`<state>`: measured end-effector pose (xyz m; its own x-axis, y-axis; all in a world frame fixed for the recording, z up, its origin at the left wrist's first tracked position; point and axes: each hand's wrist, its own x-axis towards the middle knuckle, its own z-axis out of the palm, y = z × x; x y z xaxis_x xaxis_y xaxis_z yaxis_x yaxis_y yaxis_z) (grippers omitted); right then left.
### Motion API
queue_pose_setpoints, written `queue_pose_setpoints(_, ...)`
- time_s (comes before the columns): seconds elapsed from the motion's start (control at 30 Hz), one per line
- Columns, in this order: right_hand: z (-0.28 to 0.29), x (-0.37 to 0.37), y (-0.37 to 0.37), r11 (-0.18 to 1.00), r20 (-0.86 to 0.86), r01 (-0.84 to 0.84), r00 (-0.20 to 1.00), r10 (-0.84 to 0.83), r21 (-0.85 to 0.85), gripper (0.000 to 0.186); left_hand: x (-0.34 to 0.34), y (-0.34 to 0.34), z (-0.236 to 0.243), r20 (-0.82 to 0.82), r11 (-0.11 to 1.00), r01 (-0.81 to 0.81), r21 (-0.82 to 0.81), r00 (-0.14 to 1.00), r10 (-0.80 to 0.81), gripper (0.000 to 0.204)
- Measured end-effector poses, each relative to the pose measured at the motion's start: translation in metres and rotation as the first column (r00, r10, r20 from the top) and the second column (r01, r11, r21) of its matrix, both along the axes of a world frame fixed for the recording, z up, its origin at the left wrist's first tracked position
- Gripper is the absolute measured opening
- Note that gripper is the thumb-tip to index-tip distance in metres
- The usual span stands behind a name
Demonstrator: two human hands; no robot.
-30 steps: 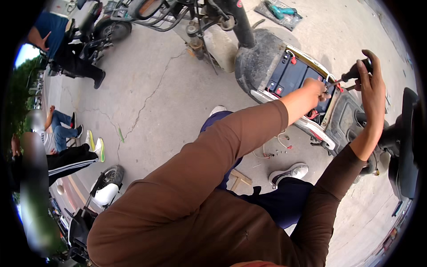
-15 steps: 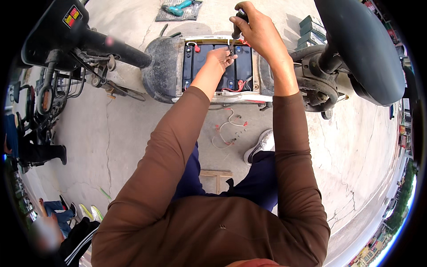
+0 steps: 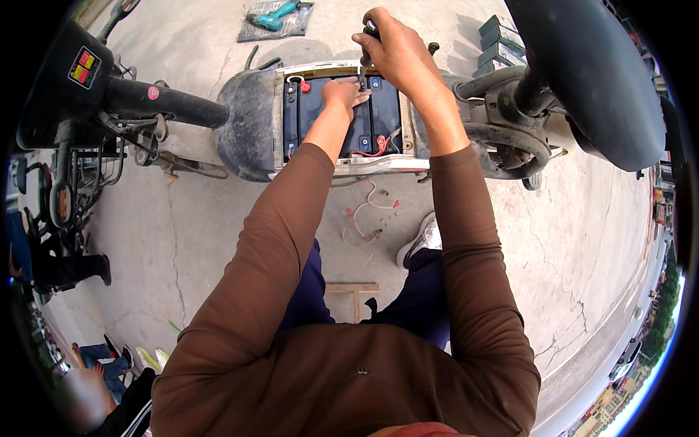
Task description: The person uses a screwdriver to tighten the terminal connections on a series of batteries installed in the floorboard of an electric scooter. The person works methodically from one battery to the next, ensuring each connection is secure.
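Observation:
My right hand [image 3: 402, 57] is wrapped round the dark handle of a screwdriver [image 3: 365, 58], which stands nearly upright with its tip down at the top of the batteries. Low beside that tip is my left hand [image 3: 341, 95], its fingers drawn together. Whatever they pinch is too small to make out. Beneath both hands, several black batteries [image 3: 386, 116] sit side by side in the open floor compartment of an electric scooter [image 3: 251, 116]. Red-capped leads show at the far left, and a red wire [image 3: 380, 146] loops at the near right.
A teal cordless drill [image 3: 273, 16] lies on a flat case beyond the scooter. Dark box-shaped batteries [image 3: 502, 44] stand at the far right. Loose wires [image 3: 371, 211] and small parts lie on the concrete by my shoe [image 3: 422, 240]. The scooter's seat [image 3: 590, 80] overhangs at right.
The whole scene has shifted slightly left in the picture. Both hands stay over the batteries, and the screwdriver now stands with its tip beside my left fingers.

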<state>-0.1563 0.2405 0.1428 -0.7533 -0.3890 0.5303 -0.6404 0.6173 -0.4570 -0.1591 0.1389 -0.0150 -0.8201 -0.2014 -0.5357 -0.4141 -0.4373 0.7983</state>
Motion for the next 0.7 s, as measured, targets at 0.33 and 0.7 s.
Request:
queue_pose_setpoints(0.33, -0.013, -0.008, 0.002, 0.999, 0.004, 0.031, 1.000, -0.031, 0.013, 0.027, -0.005, -0.006, -0.004, -0.060, 0.993, 0.026, -0.114, 0.998, -0.033, 0.028)
queue_pose_setpoints(0.7, -0.012, -0.008, 0.003, 0.999, 0.093, 0.041, 0.995, -0.043, 0.025, 0.030, -0.009, -0.012, 0.004, 0.028, 0.992, 0.085, -0.094, 0.996, -0.083, 0.027)
